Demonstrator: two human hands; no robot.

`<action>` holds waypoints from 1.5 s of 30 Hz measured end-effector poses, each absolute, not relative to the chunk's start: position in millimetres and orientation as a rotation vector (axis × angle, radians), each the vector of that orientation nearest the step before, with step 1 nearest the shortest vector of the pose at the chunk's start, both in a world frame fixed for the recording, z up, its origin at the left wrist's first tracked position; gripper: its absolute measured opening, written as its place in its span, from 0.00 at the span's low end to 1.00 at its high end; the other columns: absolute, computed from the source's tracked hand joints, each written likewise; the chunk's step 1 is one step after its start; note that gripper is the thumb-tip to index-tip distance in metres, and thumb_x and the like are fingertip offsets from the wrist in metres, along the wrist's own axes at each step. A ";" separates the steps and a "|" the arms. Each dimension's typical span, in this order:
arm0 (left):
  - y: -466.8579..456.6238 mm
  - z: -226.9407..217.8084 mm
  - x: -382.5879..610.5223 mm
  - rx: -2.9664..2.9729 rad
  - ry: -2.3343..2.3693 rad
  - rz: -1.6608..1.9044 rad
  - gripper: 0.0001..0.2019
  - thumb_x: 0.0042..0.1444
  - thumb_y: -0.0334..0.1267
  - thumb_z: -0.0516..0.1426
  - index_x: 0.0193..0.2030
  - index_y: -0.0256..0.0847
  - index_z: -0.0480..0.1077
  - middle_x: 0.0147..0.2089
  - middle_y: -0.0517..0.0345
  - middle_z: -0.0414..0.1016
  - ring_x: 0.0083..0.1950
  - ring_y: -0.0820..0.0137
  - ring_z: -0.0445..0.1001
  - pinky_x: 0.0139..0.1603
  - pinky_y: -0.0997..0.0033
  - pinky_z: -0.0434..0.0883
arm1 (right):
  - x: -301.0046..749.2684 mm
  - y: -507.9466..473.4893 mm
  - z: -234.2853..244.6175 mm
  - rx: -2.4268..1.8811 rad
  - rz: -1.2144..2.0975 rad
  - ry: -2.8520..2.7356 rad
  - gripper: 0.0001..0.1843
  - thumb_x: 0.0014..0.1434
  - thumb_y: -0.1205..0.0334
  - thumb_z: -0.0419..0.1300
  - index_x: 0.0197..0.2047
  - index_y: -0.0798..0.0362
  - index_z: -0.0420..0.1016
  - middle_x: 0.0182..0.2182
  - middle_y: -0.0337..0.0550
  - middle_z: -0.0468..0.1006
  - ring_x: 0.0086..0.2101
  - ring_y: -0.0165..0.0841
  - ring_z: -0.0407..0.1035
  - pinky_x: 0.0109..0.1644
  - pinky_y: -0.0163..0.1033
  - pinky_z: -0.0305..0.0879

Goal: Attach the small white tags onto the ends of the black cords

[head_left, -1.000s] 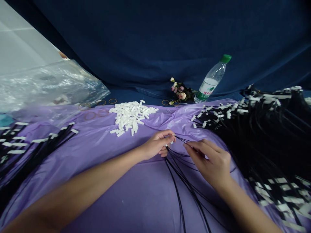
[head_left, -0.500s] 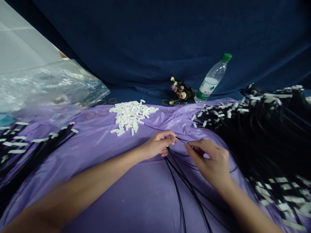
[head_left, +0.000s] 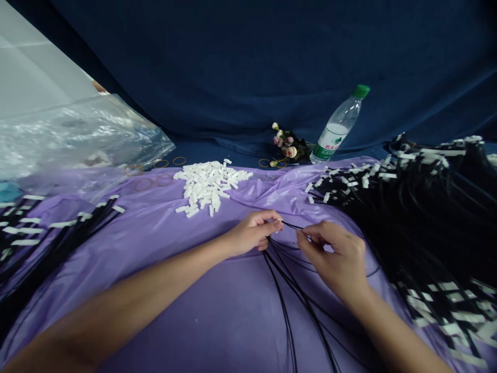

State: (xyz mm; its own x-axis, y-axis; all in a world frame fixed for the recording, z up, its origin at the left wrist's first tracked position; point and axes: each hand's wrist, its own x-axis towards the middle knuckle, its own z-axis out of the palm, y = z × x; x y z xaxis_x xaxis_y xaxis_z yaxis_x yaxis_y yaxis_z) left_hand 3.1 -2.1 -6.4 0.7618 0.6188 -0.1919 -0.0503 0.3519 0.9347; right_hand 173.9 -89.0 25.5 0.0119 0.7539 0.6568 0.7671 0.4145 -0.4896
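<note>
Black wires (head_left: 310, 311) run between the two hands above the middle of the purple sheeting (head_left: 209, 316), with more strands trailing from beneath the left hand (head_left: 254, 231) toward the near edge. Compared with half a second ago, little differs: the left fingertips sit slightly farther right, and the white piece (head_left: 279, 220) at their tips shows less of itself below the thumb. The right hand (head_left: 337, 256) keeps nearly the same pose. The left hand is closed, thumb against fingers, around the wire ends and that white piece; the right pinches the thin wires narrowly between thumb and forefinger.

The wires are slim, smooth and flexible, bending in loose curves. Small oblong white connectors (head_left: 209, 184) lie in a heap beyond the left hand, matte and hard-edged. The sheeting is thin and softly shiny, creased into ridges near the heap. Dense wire bundles tipped with white ends lie at the left (head_left: 50, 259) and right (head_left: 411, 228). Farther back are a crinkled, glossy clear bag (head_left: 77, 134), a flower sprig (head_left: 289, 147) and a clear, green-capped bottle (head_left: 336, 127), before folded dark blue cloth (head_left: 252, 62).
</note>
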 end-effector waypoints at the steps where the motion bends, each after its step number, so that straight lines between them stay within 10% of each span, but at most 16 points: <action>1: -2.4 -6.0 3.3 1.142 0.588 0.466 0.14 0.55 0.49 0.60 0.35 0.39 0.66 0.24 0.70 0.53 0.16 0.85 0.49 0.18 0.79 0.57 | 173.8 -89.4 25.6 -1.332 -0.013 -1.730 0.08 0.55 0.72 0.61 0.26 0.54 0.70 0.18 0.31 0.61 0.20 0.23 0.58 0.25 0.30 0.56; 25: 5.0 1.2 4.0 0.885 0.657 0.538 0.11 0.60 0.46 0.56 0.35 0.41 0.63 0.22 0.71 0.55 0.14 0.85 0.48 0.16 0.80 0.55 | 182.3 -95.1 35.8 -1.309 -0.359 -1.830 0.13 0.57 0.69 0.64 0.46 0.49 0.73 0.36 0.45 0.76 0.35 0.35 0.72 0.41 0.41 0.69; 45: 14.7 1.2 1.0 0.579 0.675 0.543 0.08 0.63 0.43 0.53 0.37 0.41 0.62 0.22 0.71 0.58 0.13 0.86 0.45 0.14 0.83 0.50 | 165.8 -88.9 18.1 -1.504 0.718 -1.920 0.07 0.62 0.65 0.57 0.38 0.51 0.76 0.28 0.36 0.78 0.25 0.28 0.70 0.28 0.32 0.60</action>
State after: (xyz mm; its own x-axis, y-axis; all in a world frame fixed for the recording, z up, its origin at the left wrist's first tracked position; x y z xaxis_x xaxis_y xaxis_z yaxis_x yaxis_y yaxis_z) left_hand 1.0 14.7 1.2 0.6571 0.6287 -0.4160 -0.2716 0.7122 0.6473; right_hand 165.8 -88.9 18.1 -0.1867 0.9749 0.1212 0.6564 0.2155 -0.7230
